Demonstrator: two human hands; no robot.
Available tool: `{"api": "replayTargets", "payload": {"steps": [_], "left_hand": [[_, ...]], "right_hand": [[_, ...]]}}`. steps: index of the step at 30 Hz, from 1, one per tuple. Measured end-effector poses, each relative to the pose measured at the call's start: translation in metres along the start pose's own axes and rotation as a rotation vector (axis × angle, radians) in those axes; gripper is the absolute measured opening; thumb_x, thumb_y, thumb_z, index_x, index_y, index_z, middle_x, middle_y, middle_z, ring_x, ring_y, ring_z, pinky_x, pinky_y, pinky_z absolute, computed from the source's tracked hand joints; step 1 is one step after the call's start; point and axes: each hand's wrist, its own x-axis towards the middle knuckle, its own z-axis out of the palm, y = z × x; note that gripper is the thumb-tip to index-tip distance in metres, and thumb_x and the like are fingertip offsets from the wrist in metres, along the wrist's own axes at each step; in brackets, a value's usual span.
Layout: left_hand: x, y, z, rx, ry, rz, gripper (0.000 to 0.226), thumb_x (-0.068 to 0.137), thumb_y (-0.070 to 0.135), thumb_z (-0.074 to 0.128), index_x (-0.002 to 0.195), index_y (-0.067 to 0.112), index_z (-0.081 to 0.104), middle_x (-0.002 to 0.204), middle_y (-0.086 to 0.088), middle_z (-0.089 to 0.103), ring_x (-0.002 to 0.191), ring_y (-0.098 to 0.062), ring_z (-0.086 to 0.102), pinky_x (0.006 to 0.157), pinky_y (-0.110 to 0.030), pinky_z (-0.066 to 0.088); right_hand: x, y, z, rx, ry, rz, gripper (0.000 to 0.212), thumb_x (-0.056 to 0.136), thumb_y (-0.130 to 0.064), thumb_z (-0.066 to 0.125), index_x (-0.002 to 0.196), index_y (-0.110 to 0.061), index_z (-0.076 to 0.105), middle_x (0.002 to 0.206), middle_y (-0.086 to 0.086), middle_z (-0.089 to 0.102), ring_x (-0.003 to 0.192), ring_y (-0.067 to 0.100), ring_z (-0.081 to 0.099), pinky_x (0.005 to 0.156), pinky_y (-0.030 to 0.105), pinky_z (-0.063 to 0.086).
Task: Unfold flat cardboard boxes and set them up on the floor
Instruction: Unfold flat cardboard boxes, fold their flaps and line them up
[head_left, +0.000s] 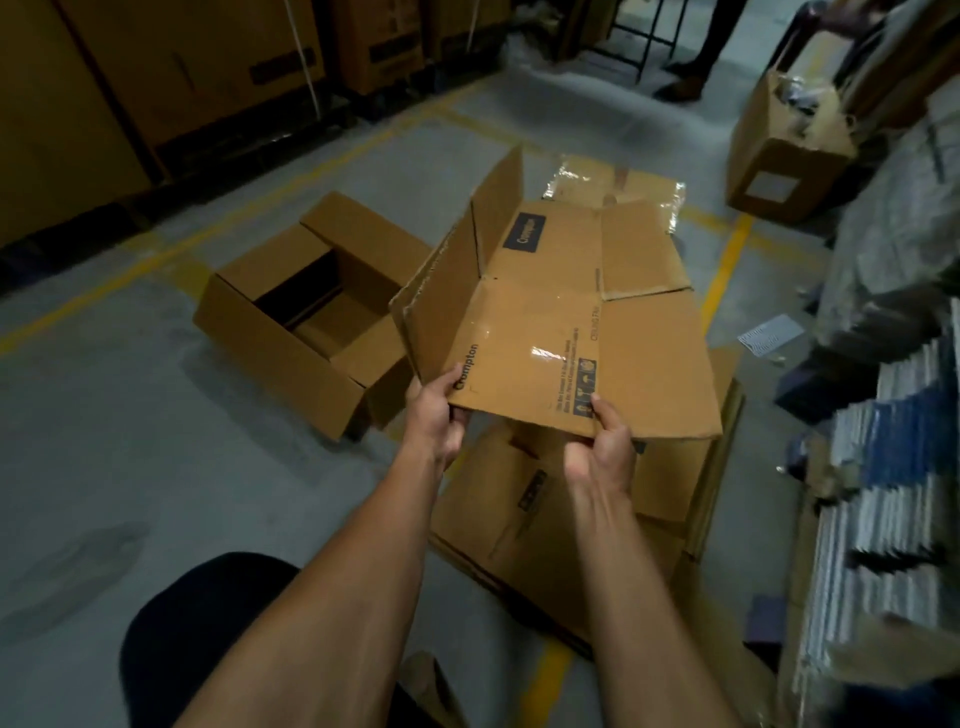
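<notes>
Both hands, left hand (434, 410) and right hand (608, 447), pinch the near edge of a creased, tape-glossed flat cardboard box (550, 322) held above a stack of flattened boxes (519, 514); an opened box (306, 317) sits on the grey concrete floor (130, 415) alongside.

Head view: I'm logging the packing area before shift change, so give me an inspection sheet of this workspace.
Surface: grey concrete floor with yellow painted lines.
Job's things: flat box, partly opened and held above the pile of flat cartons; set-up box on the floor to its left, top flaps open.
Clutter: open carton with wrapped contents at upper right; paper scrap on the floor.
Hands: left hand and right hand each grip the flat box's near edge.
Cables: nothing seen.
Surroundings: stacked cartons along the far wall; stacked goods on the right; another person's legs at the top.
</notes>
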Motion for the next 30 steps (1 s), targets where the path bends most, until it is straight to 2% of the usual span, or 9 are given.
{"api": "replayTargets", "payload": {"steps": [5, 11, 13, 15, 19, 22, 25, 28, 30], "left_hand": [[-0.005, -0.056, -0.003, 0.086, -0.003, -0.142, 0.045, 0.098, 0.005, 0.066, 0.142, 0.0, 0.056, 0.126, -0.022, 0.073, 0.111, -0.035, 0.074, 0.079, -0.041, 0.064], [-0.01, -0.113, -0.023, 0.265, 0.044, -0.169, 0.035, 0.101, 0.011, 0.067, 0.135, 0.003, 0.064, 0.12, -0.017, 0.076, 0.109, -0.035, 0.075, 0.087, -0.05, 0.063], [-0.007, -0.13, -0.035, 0.31, 0.164, -0.203, 0.031, 0.101, 0.011, 0.069, 0.13, 0.002, 0.064, 0.115, -0.018, 0.077, 0.103, -0.034, 0.076, 0.084, -0.049, 0.064], [0.001, -0.144, -0.053, 0.342, 0.282, -0.272, 0.024, 0.1, 0.008, 0.07, 0.121, 0.0, 0.061, 0.11, -0.02, 0.076, 0.095, -0.033, 0.076, 0.069, -0.046, 0.065], [0.017, -0.158, -0.092, 0.417, 0.333, -0.446, 0.038, 0.1, 0.019, 0.071, 0.132, -0.001, 0.062, 0.114, -0.018, 0.076, 0.092, -0.03, 0.076, 0.058, -0.039, 0.062], [0.018, -0.155, -0.104, 0.543, 0.315, -0.535, 0.026, 0.107, 0.027, 0.06, 0.123, 0.008, 0.064, 0.1, -0.008, 0.074, 0.083, -0.019, 0.069, 0.064, -0.036, 0.056], [0.027, -0.15, -0.115, 0.567, 0.31, -0.563, 0.028, 0.109, 0.028, 0.056, 0.126, 0.007, 0.064, 0.092, -0.004, 0.07, 0.079, -0.018, 0.065, 0.072, -0.039, 0.057], [0.031, -0.148, -0.119, 0.549, 0.331, -0.541, 0.023, 0.109, 0.021, 0.056, 0.126, 0.008, 0.064, 0.091, -0.006, 0.071, 0.079, -0.019, 0.067, 0.056, -0.038, 0.06], [0.031, -0.149, -0.119, 0.49, 0.336, -0.467, 0.024, 0.107, 0.016, 0.06, 0.126, 0.001, 0.065, 0.093, -0.01, 0.074, 0.081, -0.023, 0.071, 0.056, -0.04, 0.063]], "right_hand": [[0.007, -0.013, -0.062, 0.053, 0.122, -0.02, 0.043, 0.092, 0.0, 0.07, 0.134, -0.007, 0.061, 0.126, 0.015, 0.074, 0.116, 0.029, 0.072, 0.104, 0.051, 0.056], [0.014, -0.01, -0.129, 0.142, 0.276, -0.03, 0.044, 0.093, 0.0, 0.07, 0.134, -0.009, 0.058, 0.127, 0.017, 0.073, 0.117, 0.03, 0.071, 0.104, 0.052, 0.056], [0.017, -0.009, -0.145, 0.145, 0.322, -0.031, 0.043, 0.094, -0.001, 0.069, 0.135, -0.008, 0.058, 0.127, 0.018, 0.072, 0.116, 0.03, 0.071, 0.095, 0.049, 0.061], [0.025, -0.006, -0.155, 0.133, 0.349, -0.038, 0.043, 0.097, -0.002, 0.067, 0.138, -0.006, 0.057, 0.126, 0.019, 0.072, 0.115, 0.03, 0.071, 0.088, 0.048, 0.063], [0.039, 0.012, -0.178, 0.05, 0.424, -0.035, 0.044, 0.098, -0.005, 0.068, 0.141, -0.003, 0.057, 0.128, 0.017, 0.07, 0.116, 0.03, 0.068, 0.107, 0.057, 0.052], [0.039, 0.034, -0.193, 0.0, 0.507, -0.035, 0.051, 0.097, -0.008, 0.072, 0.144, -0.005, 0.051, 0.134, 0.018, 0.067, 0.119, 0.031, 0.067, 0.106, 0.058, 0.052], [0.034, 0.049, -0.2, -0.036, 0.533, -0.015, 0.054, 0.098, -0.004, 0.068, 0.147, -0.003, 0.044, 0.134, 0.02, 0.065, 0.119, 0.033, 0.066, 0.093, 0.055, 0.054], [0.036, 0.053, -0.204, -0.039, 0.52, -0.007, 0.051, 0.098, 0.003, 0.066, 0.145, -0.001, 0.048, 0.134, 0.02, 0.064, 0.119, 0.034, 0.064, 0.09, 0.054, 0.053], [0.037, 0.051, -0.204, -0.047, 0.469, -0.026, 0.037, 0.098, 0.005, 0.064, 0.134, 0.001, 0.057, 0.134, 0.02, 0.065, 0.115, 0.033, 0.066, 0.091, 0.054, 0.054]]}}
